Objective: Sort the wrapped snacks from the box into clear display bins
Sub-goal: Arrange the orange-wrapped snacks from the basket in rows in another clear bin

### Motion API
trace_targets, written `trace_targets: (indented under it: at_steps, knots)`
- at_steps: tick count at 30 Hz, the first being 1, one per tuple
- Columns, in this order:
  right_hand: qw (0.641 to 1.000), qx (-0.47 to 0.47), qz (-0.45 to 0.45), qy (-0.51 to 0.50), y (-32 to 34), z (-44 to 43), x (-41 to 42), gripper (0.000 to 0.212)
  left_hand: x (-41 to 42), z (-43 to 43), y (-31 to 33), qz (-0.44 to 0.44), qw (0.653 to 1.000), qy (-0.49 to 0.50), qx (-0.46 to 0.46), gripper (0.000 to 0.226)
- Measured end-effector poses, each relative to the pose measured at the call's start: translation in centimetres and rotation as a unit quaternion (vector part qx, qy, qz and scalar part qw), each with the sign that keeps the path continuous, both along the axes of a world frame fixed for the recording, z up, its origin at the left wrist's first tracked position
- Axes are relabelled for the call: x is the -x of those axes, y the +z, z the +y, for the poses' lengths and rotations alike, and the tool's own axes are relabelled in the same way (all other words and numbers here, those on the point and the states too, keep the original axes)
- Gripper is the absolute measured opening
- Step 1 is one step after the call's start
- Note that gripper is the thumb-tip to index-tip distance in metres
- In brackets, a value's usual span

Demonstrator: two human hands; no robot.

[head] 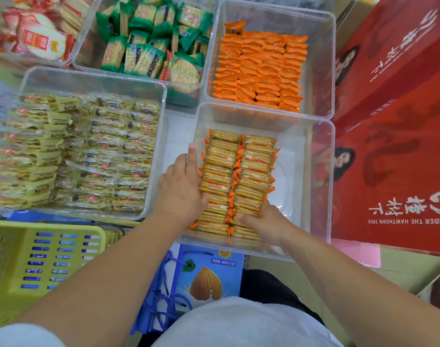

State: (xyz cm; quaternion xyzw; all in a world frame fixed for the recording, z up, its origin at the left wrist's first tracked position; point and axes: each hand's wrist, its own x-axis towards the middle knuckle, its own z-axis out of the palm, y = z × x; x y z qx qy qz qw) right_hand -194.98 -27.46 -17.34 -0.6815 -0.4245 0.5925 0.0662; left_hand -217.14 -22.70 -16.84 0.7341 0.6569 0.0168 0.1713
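Seen from the head camera, a clear bin (321, 171) sits nearest the person. It holds cracker packs (239, 181) with orange crimped ends, laid flat in two side-by-side rows against its left half, while its right half shows bare floor. The left hand (181, 186) is at the bin's left wall. Its index finger (192, 156) lies straight along the rim and its thumb presses the left row from the side; its other fingers are hidden. The right hand (261, 221) reaches into the near end of the bin, curled around the nearest packs of the right row, with its fingertips tucked out of sight. Just beyond, touching this bin, a second clear bin (331, 71) is packed with orange packs (261, 71) in tight rows. To the left, a wide bin (161, 96) holds yellow packs (76, 151) in rows. Behind that, another bin (84, 58) holds loose green packs (149, 41), and a far-left bin (66, 61) holds red-and-white packs (39, 38). A red box (394, 146) stands to the right, a yellow basket (19, 259) lies near left, and a blue carton (209, 274) with an almond picture lies below the near bin.
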Motion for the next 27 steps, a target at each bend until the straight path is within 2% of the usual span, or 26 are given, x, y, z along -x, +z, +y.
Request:
trace_targets:
  at_steps: [2,4,6,8,10,12,16,21,27]
  knots:
    - [0.999,0.019,-0.023,0.034,0.2,0.4,-0.9,0.058,0.0,0.0,0.0,-0.002,1.000,0.002,0.002,0.123]
    - [0.982,0.014,-0.146,0.121,0.5,0.8,-1.9,0.045,0.0,0.0,0.1,-0.002,1.000,0.002,0.004,0.122]
    - [0.913,-0.064,-0.339,0.218,0.7,1.0,-2.6,0.061,0.0,0.0,0.1,0.000,1.000,0.002,0.004,0.122]
    - [0.846,-0.186,-0.429,0.257,0.4,1.0,-2.9,0.089,-0.1,0.0,0.1,0.002,1.000,0.002,0.003,0.123]
    - [0.824,-0.231,-0.427,0.290,0.0,1.4,-3.4,0.127,-0.1,0.0,0.1,0.007,1.000,0.000,0.001,0.123]
    - [0.811,-0.224,-0.405,0.357,-0.5,2.0,-3.6,0.140,-0.1,0.0,0.1,0.012,1.000,0.000,0.002,0.123]
    - [0.780,-0.209,-0.357,0.469,-2.2,2.2,-3.0,0.127,-0.1,0.0,0.2,0.018,1.000,-0.001,0.001,0.123]
    - [0.781,-0.204,-0.366,0.463,-3.6,1.8,-1.3,0.116,-0.2,0.0,0.1,0.033,0.999,-0.008,0.001,0.122]
    - [0.770,-0.190,-0.381,0.476,-3.8,2.4,-0.8,0.113,-0.4,0.3,0.5,0.047,0.999,-0.003,0.001,0.125]
